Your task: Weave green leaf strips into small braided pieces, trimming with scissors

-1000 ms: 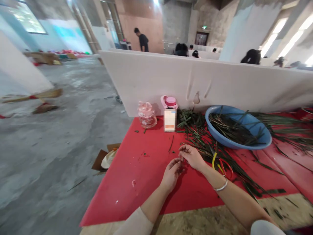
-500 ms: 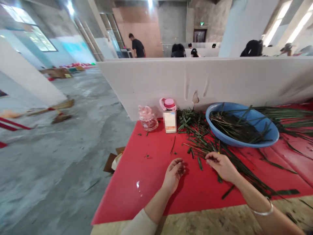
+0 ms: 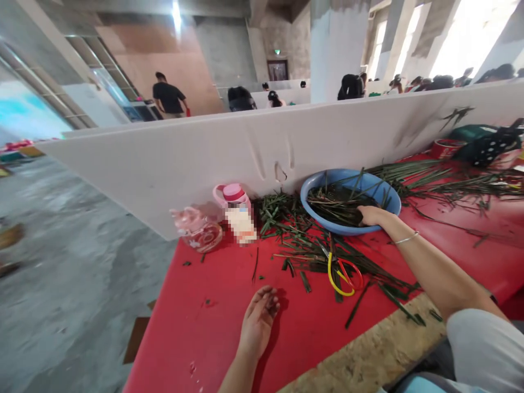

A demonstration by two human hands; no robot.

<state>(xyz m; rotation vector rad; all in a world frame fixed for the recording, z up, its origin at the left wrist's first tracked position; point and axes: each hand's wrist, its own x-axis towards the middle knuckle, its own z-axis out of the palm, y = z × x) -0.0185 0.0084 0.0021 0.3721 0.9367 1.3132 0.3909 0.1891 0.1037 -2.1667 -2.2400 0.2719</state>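
My left hand rests palm-up on the red tabletop, its fingers loosely curled and apart, with nothing in them. Over the near rim of the blue basin reaches my right hand; its fingertips are down among the dark green leaf strips inside, so their grip is hidden. Scissors with one yellow and one red handle lie on the table between my hands, blades over a heap of loose strips. Short cut pieces are piled left of the basin.
A pink-lidded bottle and a clear pink jar stand at the table's left rear. Behind them runs a white board. Long strips and a dark polka-dot item lie right. Several people are beyond the board.
My right hand has gone from the strips on the table up and right into the basin. The scissors now show in full. The view has swung to the right; my left hand stays on the table.
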